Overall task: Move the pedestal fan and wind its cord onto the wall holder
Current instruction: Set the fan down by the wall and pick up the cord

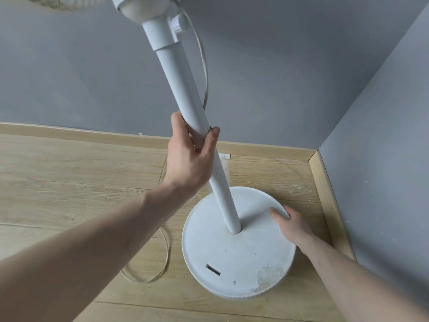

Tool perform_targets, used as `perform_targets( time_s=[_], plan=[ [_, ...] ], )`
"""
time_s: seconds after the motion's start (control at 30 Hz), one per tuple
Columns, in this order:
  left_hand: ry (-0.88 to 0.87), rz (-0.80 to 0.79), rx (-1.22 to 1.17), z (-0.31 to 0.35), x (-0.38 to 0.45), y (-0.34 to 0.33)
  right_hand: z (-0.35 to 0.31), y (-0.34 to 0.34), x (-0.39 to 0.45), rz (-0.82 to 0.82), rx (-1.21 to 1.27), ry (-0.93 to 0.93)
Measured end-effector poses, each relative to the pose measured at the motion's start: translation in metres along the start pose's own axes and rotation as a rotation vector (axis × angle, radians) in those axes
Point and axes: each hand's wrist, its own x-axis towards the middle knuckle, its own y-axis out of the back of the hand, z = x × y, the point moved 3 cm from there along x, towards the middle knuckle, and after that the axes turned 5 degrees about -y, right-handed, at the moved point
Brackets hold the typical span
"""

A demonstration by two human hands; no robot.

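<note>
The white pedestal fan stands near the room corner; its pole [183, 89] rises to the motor housing [141, 5] at the top edge. My left hand [191, 156] is wrapped around the pole at mid-height. The round white base [222, 263] rests on the wooden floor, and my right hand [291, 225] grips its right rim, thumb on top. The pale cord [203, 59] hangs from the head down behind the pole. On the floor left of the base it loops as a loose coil [160, 263]. No wall holder is in view.
Grey walls [290, 77] meet in a corner at the right, with a wooden skirting board [325, 198] along their foot. Light wood flooring [69, 182] spreads to the left and front. A small white scrap [224, 156] lies by the skirting behind the pole.
</note>
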Motion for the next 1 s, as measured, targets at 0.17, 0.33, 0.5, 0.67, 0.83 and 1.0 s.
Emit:
perform_targets(
  time_s=[0.17, 0.33, 0.5, 0.67, 0.83, 1.0],
  plan=[
    [0.006, -0.068, 0.025, 0.010, 0.000, -0.008, 0.005, 0.000, 0.009, 0.086, -0.122, -0.054],
    [-0.064, -0.110, 0.085, 0.013, -0.009, -0.020, 0.016, -0.004, 0.006, 0.133, -0.250, -0.031],
    [-0.069, -0.092, 0.117, 0.019, -0.015, -0.040, 0.031, 0.005, -0.007, 0.139, -0.306, -0.212],
    [-0.119, -0.098, 0.113, 0.024, -0.028, -0.057, 0.052, 0.007, -0.026, -0.031, -0.136, -0.431],
    [-0.119, -0.097, 0.108, 0.029, -0.033, -0.067, 0.056, 0.023, -0.028, 0.007, -0.061, -0.421],
    [-0.095, -0.127, 0.105, 0.031, -0.038, -0.065, 0.046, 0.032, -0.036, 0.040, -0.157, -0.331]
  ],
)
